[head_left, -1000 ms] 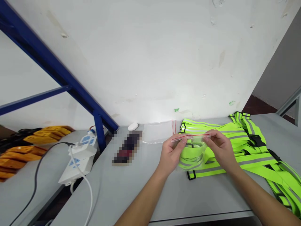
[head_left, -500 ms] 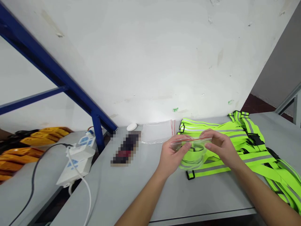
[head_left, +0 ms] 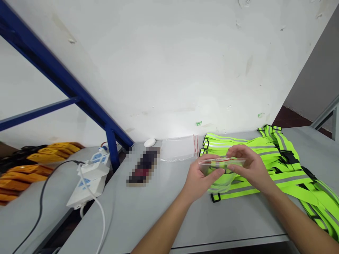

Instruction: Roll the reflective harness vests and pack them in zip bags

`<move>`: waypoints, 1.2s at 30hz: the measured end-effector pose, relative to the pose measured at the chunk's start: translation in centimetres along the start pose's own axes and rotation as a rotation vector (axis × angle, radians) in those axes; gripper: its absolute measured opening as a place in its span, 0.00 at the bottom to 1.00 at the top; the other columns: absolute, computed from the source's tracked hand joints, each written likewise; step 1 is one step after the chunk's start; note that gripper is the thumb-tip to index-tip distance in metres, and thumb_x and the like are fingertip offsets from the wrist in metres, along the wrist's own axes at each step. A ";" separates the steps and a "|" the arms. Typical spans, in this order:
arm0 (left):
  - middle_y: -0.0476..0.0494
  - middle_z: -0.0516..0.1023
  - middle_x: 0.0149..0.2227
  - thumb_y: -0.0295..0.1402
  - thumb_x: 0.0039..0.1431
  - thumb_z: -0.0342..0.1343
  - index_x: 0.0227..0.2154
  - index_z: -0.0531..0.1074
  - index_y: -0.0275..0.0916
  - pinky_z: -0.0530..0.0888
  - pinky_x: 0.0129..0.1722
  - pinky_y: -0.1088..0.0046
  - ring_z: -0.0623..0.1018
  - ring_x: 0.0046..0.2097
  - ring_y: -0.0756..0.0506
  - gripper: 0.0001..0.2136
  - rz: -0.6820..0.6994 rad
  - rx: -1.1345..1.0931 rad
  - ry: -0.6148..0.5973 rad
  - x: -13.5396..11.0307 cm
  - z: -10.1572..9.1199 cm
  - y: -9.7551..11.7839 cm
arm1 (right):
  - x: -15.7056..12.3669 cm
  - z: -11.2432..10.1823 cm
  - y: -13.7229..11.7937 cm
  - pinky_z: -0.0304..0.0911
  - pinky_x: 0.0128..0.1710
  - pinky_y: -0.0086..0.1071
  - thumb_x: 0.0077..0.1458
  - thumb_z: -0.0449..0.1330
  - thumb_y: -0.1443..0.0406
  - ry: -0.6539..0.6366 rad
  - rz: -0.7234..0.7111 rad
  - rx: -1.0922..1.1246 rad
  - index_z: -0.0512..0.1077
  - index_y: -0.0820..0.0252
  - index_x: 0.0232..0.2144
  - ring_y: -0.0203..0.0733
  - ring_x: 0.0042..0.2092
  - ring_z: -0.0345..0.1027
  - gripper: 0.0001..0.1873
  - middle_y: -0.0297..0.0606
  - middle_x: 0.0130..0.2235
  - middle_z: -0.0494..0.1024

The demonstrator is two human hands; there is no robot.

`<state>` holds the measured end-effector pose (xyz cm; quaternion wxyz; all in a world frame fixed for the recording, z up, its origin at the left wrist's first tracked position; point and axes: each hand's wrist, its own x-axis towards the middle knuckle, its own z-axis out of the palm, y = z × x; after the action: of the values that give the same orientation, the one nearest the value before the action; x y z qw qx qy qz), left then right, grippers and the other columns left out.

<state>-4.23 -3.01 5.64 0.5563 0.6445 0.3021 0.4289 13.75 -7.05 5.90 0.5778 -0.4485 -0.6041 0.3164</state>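
Observation:
Both my hands hold a clear zip bag (head_left: 221, 169) with a red seal line, packed with a folded neon-yellow reflective strap vest. My left hand (head_left: 202, 178) pinches the bag's left top edge. At the right end of the seal, my right hand (head_left: 249, 167) pinches the top edge. The bag hangs just above the grey table (head_left: 159, 211), over a spread of more neon-yellow reflective vests (head_left: 280, 165).
A stack of empty clear zip bags (head_left: 180, 149) lies by the wall. A blurred dark object (head_left: 143, 165) and a small white disc (head_left: 149, 142) lie left of it. White power strips (head_left: 90, 178) with cables and orange items (head_left: 26, 162) sit on the neighbouring table beside a blue frame post (head_left: 112, 148).
Both hands have moved a little right and lower with the bag, and the fingers have drawn closer together along its red seal.

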 end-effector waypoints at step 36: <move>0.44 0.78 0.43 0.31 0.43 0.68 0.51 0.64 0.44 0.73 0.45 0.64 0.78 0.43 0.42 0.31 0.018 0.085 -0.104 -1.0 1.1 -1.6 | 0.4 0.4 -5.9 0.59 0.50 0.57 0.57 0.61 0.63 -0.466 -0.262 -1.017 0.78 0.55 0.31 0.57 0.53 0.59 0.06 0.46 0.49 0.72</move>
<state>-3.54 -4.10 3.87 0.5393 0.6918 0.2850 0.3865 12.38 -8.97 11.33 0.1753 -0.5097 -0.8423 0.0021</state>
